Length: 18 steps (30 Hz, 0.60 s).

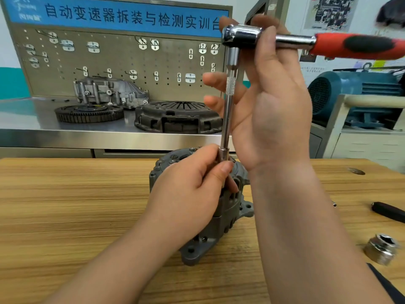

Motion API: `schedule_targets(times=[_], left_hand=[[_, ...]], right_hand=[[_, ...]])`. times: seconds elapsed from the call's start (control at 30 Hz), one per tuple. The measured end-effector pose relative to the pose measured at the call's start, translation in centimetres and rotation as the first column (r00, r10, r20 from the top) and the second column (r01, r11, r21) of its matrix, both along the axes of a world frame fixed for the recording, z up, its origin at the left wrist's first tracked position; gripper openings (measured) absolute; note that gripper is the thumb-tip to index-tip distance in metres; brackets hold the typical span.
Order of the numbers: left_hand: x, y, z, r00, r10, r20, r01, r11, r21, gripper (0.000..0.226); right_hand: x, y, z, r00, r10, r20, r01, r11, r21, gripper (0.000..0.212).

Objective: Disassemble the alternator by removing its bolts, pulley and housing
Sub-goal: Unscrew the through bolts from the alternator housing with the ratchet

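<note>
Head view: the alternator [228, 218] stands upright on the wooden table [76, 205]. On its top, the left hand [188, 185] curls thumb and fingers round the lower end of a slim extension bar [228, 119] that rises straight up. Above the alternator, the right hand [276, 102] holds the ratchet [355, 46] at its head, thumb hooked over the neck, fingers loosely spread behind the bar. A loose socket [382, 251] lies well right of the alternator.

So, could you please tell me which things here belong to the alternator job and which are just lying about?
Job: alternator, ratchet in right hand, extension bar in left hand.
Lying about: loose socket, clutch cover, flywheel, blue motor.
</note>
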State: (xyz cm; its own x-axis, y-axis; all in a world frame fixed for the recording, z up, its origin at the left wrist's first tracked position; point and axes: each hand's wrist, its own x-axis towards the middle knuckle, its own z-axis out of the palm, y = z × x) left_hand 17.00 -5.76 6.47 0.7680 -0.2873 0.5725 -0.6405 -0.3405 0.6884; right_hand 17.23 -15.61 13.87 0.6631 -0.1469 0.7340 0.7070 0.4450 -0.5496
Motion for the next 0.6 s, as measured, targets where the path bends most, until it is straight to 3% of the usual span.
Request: schedule_targets(times=[0.03, 0.1, 0.17, 0.23, 0.33, 0.47, 0.53, 0.6], left_hand=[[-0.04, -0.04, 0.04, 1.0, 0.008, -0.004, -0.008, 1.0, -0.001, 0.021], [-0.12, -0.09, 0.1, 0.999, 0.032, 0.0, -0.032, 0.999, -0.007, 0.024], [-0.17, -0.17, 0.14, 0.999, 0.035, -0.001, -0.035, 0.999, -0.024, 0.03], [-0.17, -0.18, 0.08, 0.999, 0.033, 0.0, -0.033, 0.999, -0.03, 0.029], [-0.22, -0.12, 0.0, 0.999, 0.027, 0.027, -0.026, 0.999, -0.026, 0.027], [-0.16, 0.05, 0.01, 1.0, 0.003, 0.016, -0.003, 1.0, -0.003, 0.022], [-0.04, 0.03, 0.07, 1.0, 0.006, -0.007, -0.006, 1.0, 0.007, 0.023], [0.02, -0.02, 0.08, 0.999, 0.014, -0.034, -0.014, 1.0, 0.004, 0.02]], right_hand=[[0.04, 0.02, 0.0, 0.988, -0.142, 0.067, 0.146, 0.988, -0.047, 0.015], [0.25, 0.25, -0.08, 0.873, -0.401, 0.28, 0.446, 0.887, -0.121, 0.012], [0.38, 0.52, -0.25, 0.769, -0.5, 0.398, 0.586, 0.801, -0.126, 0.011], [0.18, 0.69, -0.18, 0.825, -0.473, 0.308, 0.528, 0.841, -0.123, 0.011], [-0.21, 0.53, -0.07, 0.974, -0.22, 0.064, 0.224, 0.973, -0.065, 0.014], [-0.22, 0.3, 0.08, 0.983, 0.17, -0.074, -0.164, 0.984, 0.076, 0.019], [-0.16, 0.19, 0.04, 0.975, 0.209, -0.077, -0.202, 0.976, 0.083, 0.019], [-0.14, 0.08, 0.05, 0.996, 0.08, -0.048, -0.078, 0.996, 0.041, 0.016]])
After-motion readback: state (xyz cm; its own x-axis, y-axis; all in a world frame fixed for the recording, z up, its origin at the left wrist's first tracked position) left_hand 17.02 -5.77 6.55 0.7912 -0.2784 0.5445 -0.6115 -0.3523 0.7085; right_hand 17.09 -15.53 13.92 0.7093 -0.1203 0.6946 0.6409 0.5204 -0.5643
